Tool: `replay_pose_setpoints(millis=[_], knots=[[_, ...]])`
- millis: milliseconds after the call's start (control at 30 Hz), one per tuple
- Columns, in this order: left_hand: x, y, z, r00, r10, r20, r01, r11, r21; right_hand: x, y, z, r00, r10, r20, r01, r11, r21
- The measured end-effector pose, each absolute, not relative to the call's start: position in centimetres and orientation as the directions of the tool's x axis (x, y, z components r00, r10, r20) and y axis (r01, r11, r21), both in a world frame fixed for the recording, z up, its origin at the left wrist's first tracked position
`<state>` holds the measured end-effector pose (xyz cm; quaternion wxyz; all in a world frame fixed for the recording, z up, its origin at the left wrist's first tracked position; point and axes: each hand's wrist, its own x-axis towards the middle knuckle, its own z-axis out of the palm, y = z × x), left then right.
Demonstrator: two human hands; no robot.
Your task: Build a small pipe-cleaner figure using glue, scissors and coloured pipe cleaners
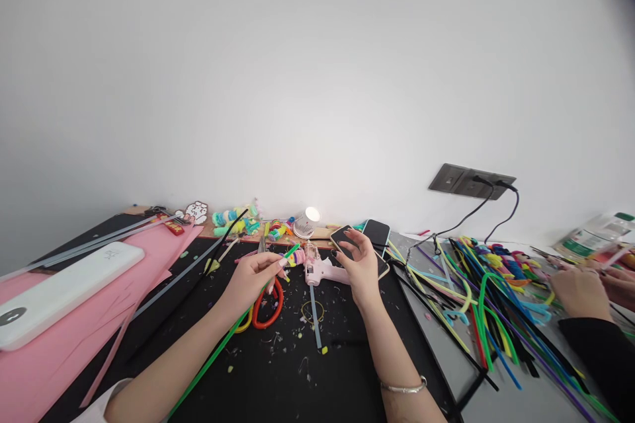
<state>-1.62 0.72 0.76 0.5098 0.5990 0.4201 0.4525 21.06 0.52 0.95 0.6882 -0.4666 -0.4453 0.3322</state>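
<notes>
Head view: my left hand (256,275) pinches a green pipe cleaner (212,357) that trails toward the near left. I see my right hand (361,267) with fingers curved and apart; between my hands sits a pink glue gun (327,271).

The pink glue gun (325,271) blocks the low path between my left hand (255,277) and my right hand (361,266), its glue stick (316,317) reaching toward me; the air above it leaves room. Red-handled scissors (280,306) crowd my left hand, and 2 phones (377,234) sit behind my right. Between my forearms (183,347), the black mat (278,386) gives a lane, narrowed by the green pipe cleaner (214,352) I hold. Rightward, heaped pipe cleaners (482,317) obstruct.
</notes>
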Motion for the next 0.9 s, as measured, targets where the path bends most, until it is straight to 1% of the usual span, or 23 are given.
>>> replay_pose_setpoints(millis=[133,300,400,500,567,600,633,733,800,900], knots=[[-1.6,0.7,0.8,0.232,0.965,0.123,0.043,-0.136,0.99,21.0,0.4,1.0,0.346,0.882,0.32,-0.037,0.354,-0.934],[-1.6,0.7,0.9,0.228,0.967,0.118,0.048,-0.132,0.99,20.8,0.3,1.0,0.268,0.887,0.376,-0.01,0.393,-0.92],[-1.6,0.7,0.8,0.237,0.965,0.112,0.041,-0.126,0.991,20.9,0.2,0.9,0.252,0.889,0.382,0.025,0.389,-0.921],[-1.7,0.8,0.6,0.261,0.961,0.086,0.007,-0.091,0.996,21.0,0.1,0.8,0.252,0.884,0.394,0.173,0.36,-0.917],[-1.6,0.9,0.4,0.309,0.95,0.052,-0.015,-0.05,0.999,20.8,-0.1,0.8,0.248,0.889,0.385,0.285,0.313,-0.906],[-1.5,0.9,0.3,0.345,0.938,0.031,-0.019,-0.026,0.999,20.6,-0.3,0.9,0.236,0.898,0.371,0.305,0.294,-0.906],[-1.4,0.9,0.2,0.383,0.924,0.01,-0.021,-0.002,1.0,20.2,-0.5,1.0,0.201,0.915,0.35,0.292,0.286,-0.913],[-1.1,0.6,0.1,0.487,0.873,-0.04,-0.012,0.052,0.999,18.9,-1.2,1.3,0.021,0.955,0.296,0.128,0.291,-0.948],[-1.0,0.3,0.1,0.527,0.848,-0.058,-0.003,0.07,0.998,18.0,-1.6,1.5,-0.07,0.965,0.252,0.054,0.256,-0.965],[-1.1,-0.1,0.3,0.56,0.824,-0.086,0.01,0.097,0.995,17.3,-1.9,1.6,-0.095,0.974,0.203,0.038,0.208,-0.977]])
